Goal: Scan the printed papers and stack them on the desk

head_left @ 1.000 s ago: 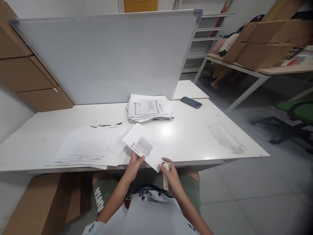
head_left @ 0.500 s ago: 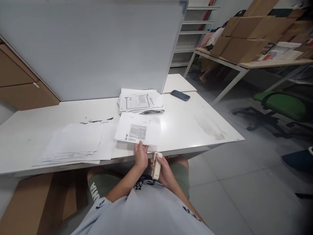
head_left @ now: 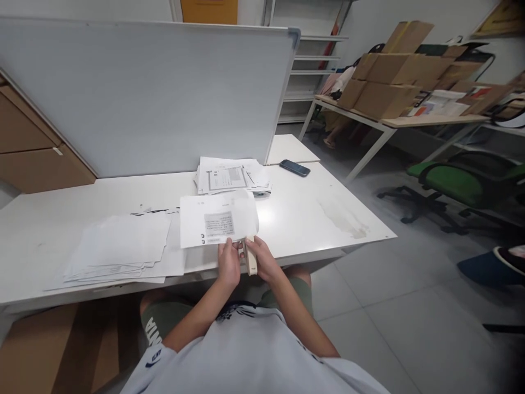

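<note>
Printed sheets of paper are pinched at their near edge by my left hand, thumb on top. My right hand is wrapped round a cream stapler. The stapler's front end meets the near right corner of the sheets; whether the paper lies between its jaws I cannot tell. Behind the held sheets rests a thick stack of printed papers. To the left, a spread pile of white sheets lies along the front of the table.
A white table holds all this, with a phone at its back right. A whiteboard stands along the back. Cardboard boxes sit on another table at right, near a green chair. A person is partly visible behind the boxes.
My right hand has raised the stapler to the corner of the sheets. The held sheets have shifted slightly left, their right edge now curling. The camera view has tilted up.
</note>
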{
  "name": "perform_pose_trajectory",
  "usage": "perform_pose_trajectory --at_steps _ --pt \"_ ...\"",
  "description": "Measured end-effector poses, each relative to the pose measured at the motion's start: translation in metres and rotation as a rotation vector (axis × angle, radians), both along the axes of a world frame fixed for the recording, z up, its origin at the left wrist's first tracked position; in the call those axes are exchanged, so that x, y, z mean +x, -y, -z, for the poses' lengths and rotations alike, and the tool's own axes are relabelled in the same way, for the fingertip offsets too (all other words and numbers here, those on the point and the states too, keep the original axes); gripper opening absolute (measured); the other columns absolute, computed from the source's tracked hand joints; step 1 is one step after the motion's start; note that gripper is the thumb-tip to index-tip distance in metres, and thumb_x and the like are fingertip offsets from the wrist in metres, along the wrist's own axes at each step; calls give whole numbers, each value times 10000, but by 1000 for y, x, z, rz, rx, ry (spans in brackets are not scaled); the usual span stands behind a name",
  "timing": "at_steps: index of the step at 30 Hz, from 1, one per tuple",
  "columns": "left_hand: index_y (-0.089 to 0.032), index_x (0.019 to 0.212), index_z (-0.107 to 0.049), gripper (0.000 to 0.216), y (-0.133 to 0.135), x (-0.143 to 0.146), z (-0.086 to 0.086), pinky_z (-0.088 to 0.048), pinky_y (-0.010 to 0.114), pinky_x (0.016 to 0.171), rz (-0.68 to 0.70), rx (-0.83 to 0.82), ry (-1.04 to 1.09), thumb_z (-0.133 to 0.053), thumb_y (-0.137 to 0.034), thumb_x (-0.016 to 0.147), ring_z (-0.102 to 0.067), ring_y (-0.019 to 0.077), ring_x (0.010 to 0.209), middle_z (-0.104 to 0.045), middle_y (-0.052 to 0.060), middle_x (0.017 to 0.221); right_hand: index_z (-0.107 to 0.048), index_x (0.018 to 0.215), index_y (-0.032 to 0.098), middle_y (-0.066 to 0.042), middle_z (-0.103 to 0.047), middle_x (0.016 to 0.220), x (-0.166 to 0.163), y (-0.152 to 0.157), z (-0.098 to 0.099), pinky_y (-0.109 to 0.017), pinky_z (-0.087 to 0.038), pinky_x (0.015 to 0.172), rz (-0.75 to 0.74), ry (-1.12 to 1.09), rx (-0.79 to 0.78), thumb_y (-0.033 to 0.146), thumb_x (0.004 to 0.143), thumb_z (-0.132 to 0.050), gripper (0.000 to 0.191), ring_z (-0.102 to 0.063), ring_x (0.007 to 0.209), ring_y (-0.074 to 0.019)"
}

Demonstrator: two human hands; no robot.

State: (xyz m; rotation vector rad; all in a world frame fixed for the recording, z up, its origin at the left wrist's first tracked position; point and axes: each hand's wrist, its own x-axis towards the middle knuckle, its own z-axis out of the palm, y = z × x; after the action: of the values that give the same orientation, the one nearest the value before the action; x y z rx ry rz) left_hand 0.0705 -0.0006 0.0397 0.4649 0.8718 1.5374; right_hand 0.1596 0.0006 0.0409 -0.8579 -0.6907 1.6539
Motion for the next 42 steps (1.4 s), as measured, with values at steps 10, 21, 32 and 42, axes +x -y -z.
perform_pose_trajectory --at_steps 10,21,32,42 --pt "-179 918 -693 288 -2 -11 27 -378 386 1101 -193 -62 -393 -611 -451 871 -585 269 1193 -708 93 1101 -627 823 198 11 -644 665 -5 -4 -17 -281 -484 560 98 85 -14 489 548 -845 456 -579 562 -145" --pt "-214 1154 -665 337 7 -28 26 -122 384 1237 -240 -11 -434 -689 -306 831 -307 245 1445 -606 34 1331 -641 880 229 35 -627 734 20 -12 -23 -272 -483 600 89 228 19 447 565 -852 437 -581 628 -142" --pt "-233 1272 -603 553 7 -43 20 -357 443 1137 46 29 -392 -715 -174 733 -535 268 1280 -678 42 1222 -696 1004 184 -56 -746 922 27 -11 -37 -416 -539 819 -107 288 43 394 616 -855 469 -675 904 -268" --pt "-208 1157 -673 471 -1 -67 4 -413 481 1085 267 -34 -379 -749 -184 692 -580 310 1212 -707 64 1154 -689 1017 192 -63 -746 1039 29 1 -26 -457 -500 918 -102 276 13 338 593 -865 481 -659 1005 -296"
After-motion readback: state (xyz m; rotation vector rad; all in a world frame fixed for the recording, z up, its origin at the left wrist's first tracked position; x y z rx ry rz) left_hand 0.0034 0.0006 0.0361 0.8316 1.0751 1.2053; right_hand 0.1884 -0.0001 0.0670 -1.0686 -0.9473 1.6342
